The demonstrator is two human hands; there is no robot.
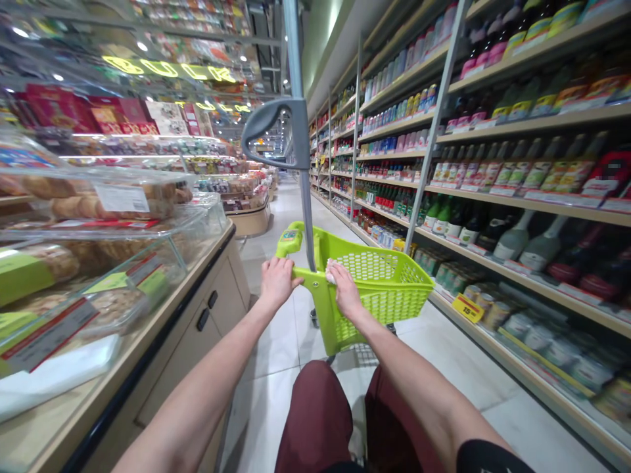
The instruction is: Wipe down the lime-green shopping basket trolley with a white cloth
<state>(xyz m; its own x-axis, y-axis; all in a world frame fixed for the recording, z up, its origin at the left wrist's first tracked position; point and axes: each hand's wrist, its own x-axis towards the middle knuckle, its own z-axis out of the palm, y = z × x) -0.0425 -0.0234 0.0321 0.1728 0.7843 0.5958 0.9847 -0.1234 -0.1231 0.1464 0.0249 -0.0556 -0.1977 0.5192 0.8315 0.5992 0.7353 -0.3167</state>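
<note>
A lime-green plastic shopping cart [394, 289] with a perforated basket stands before my knees on the floor. My left hand [279, 282] is closed over the cart's near edge at its left corner, thumb pointing right. Pinched in my right hand [345, 289] is a crumpled white tissue [331, 270], pressed against the same edge further right. Between my hands rises a grey upright pole [306, 203], with a loop-shaped grey handle [271, 135] higher up. The undersides of my fingers are hidden.
On the left runs a counter [207, 263] with packaged baked goods under clear covers [172, 226]. Tall shelves of bottles and cans [517, 190] line the right side. A pale tiled aisle [290, 203] leads straight ahead. A yellow price tag [467, 307] juts from a low shelf.
</note>
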